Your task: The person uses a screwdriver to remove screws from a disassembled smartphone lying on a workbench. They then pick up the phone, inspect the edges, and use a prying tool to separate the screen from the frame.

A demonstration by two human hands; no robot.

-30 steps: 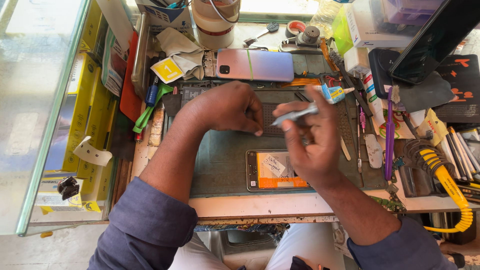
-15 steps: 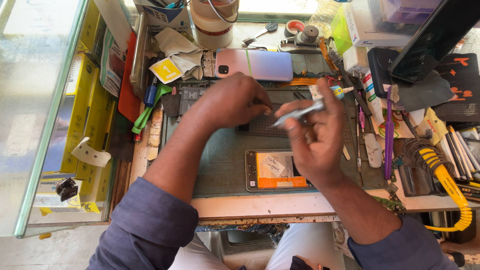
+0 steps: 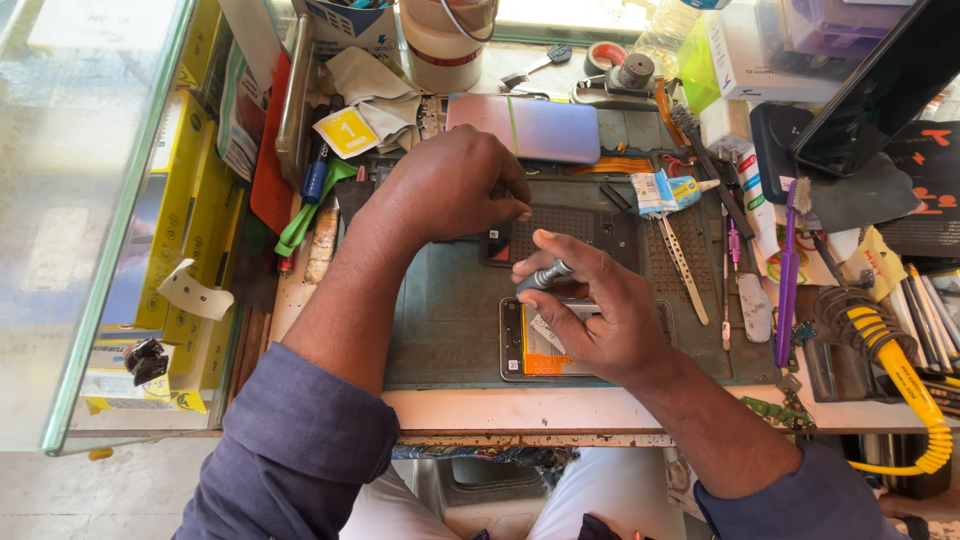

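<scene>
The right hand (image 3: 600, 310) pinches a grey screwdriver (image 3: 545, 277) over the opened phone (image 3: 530, 345) at the mat's (image 3: 440, 310) near edge; the left hand (image 3: 450, 185), fingers curled, rests beside it.

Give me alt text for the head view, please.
The right hand holds a small grey screwdriver over an opened phone on a green work mat; the left hand rests further back, amid scattered tools.
</scene>
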